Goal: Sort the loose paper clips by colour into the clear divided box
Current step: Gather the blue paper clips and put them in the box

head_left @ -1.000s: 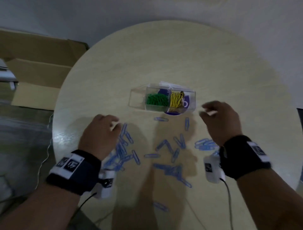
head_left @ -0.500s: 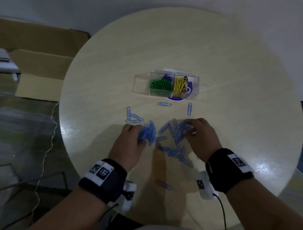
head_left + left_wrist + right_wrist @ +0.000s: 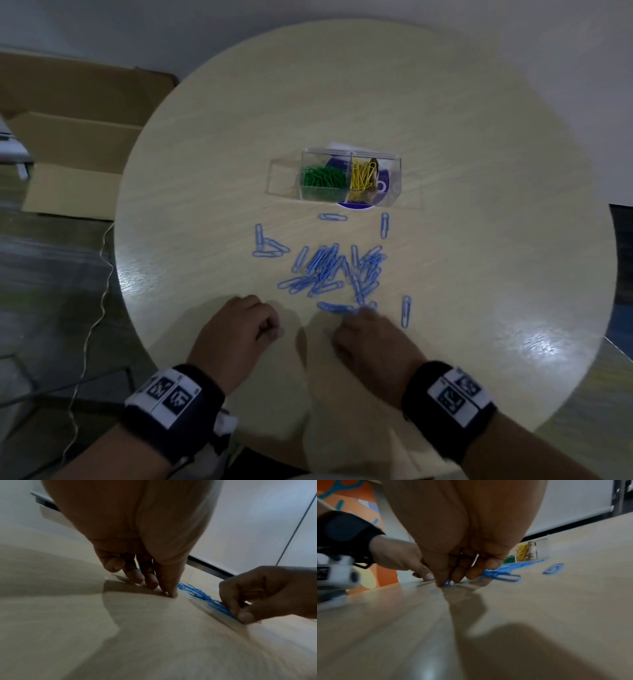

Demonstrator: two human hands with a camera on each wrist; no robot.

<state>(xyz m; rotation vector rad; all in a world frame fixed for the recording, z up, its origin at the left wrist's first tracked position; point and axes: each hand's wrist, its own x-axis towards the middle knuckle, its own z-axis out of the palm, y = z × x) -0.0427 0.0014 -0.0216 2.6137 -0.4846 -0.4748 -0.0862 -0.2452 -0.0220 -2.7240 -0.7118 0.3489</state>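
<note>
- Clips (image 3: 334, 270) in the head view: all the loose ones are blue, heaped at centre frame on the round desk (image 3: 479, 137). About nine lie clear of the heap: three at its left, two above it near the box, one at lower right, a few by the right hand. The heap itself is too tangled to count.
- The box (image 3: 334, 180) sits above the heap, well apart from both hands. It shows three compartments: green clips (image 3: 322, 178) in the middle one, yellow clips (image 3: 363, 174) in the right one, nothing visible in the left one.
- The left hand (image 3: 236, 337) rests at lower centre with fingers curled under, apparently on nothing. The right hand (image 3: 371, 339) sits just beside the heap's lower edge, its fingers touching the nearest clips.
- Left wrist view: left fingers (image 3: 169, 586) point down, tips on bare desk, holding nothing. At right of frame the right hand (image 3: 260, 595) pinches at the blue strip of clips (image 3: 197, 592).
- Right wrist view: right fingers (image 3: 458, 573) are bunched, tips together on a blue clip (image 3: 448, 582) at frame centre. More clips (image 3: 501, 573) lie to the right, one clip alone (image 3: 553, 568) further right, the box (image 3: 526, 551) beyond.
- Handling, as I judge it: each clip is light, stiff wire with a slick coating, lying flat, so it resists a straight pinch. Clips hook each other, so a lift from the heap may drag neighbours. Best to take one by its rounded end, or slide it clear first.
</note>
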